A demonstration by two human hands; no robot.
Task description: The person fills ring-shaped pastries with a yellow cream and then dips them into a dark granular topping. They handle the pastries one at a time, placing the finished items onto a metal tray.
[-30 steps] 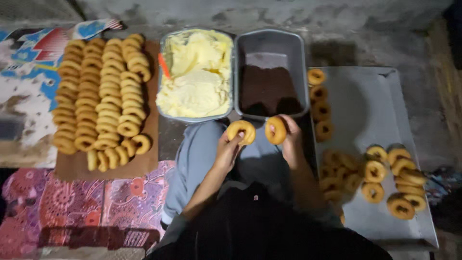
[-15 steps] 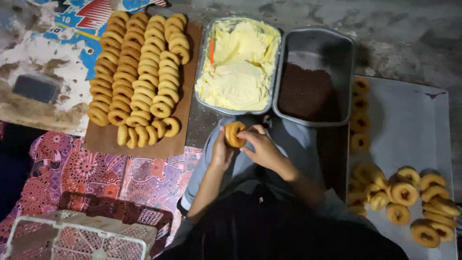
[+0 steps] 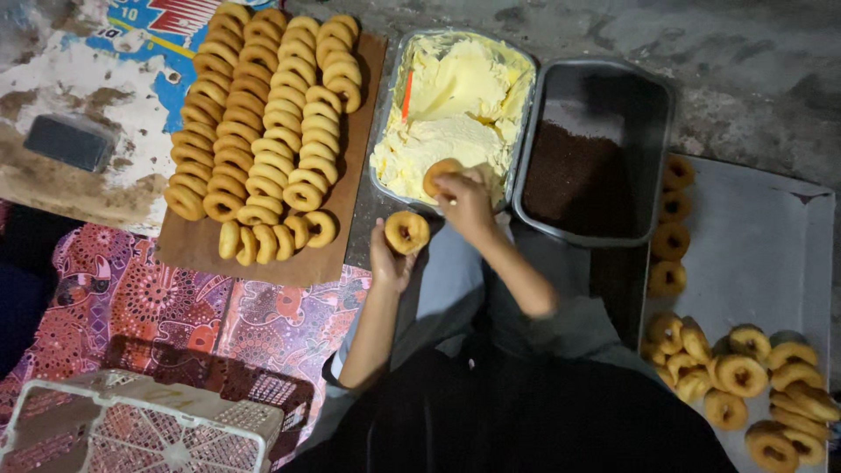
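Two doughnuts: left hand (image 3: pixel 388 263) one (image 3: pixel 407 232), right hand (image 3: pixel 464 200) one (image 3: pixel 441 175).

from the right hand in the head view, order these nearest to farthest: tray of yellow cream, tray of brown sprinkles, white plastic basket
From the right hand:
1. Tray of yellow cream, directly under the hand, ahead of the person.
2. Tray of brown sprinkles, just to its right.
3. White plastic basket, far off at lower left.

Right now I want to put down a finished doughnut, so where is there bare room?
The grey tray is bare across its middle and top, between the column of doughnuts on its left edge and the heap at the bottom. The brown board is crowded; only its lower and right margins are free.
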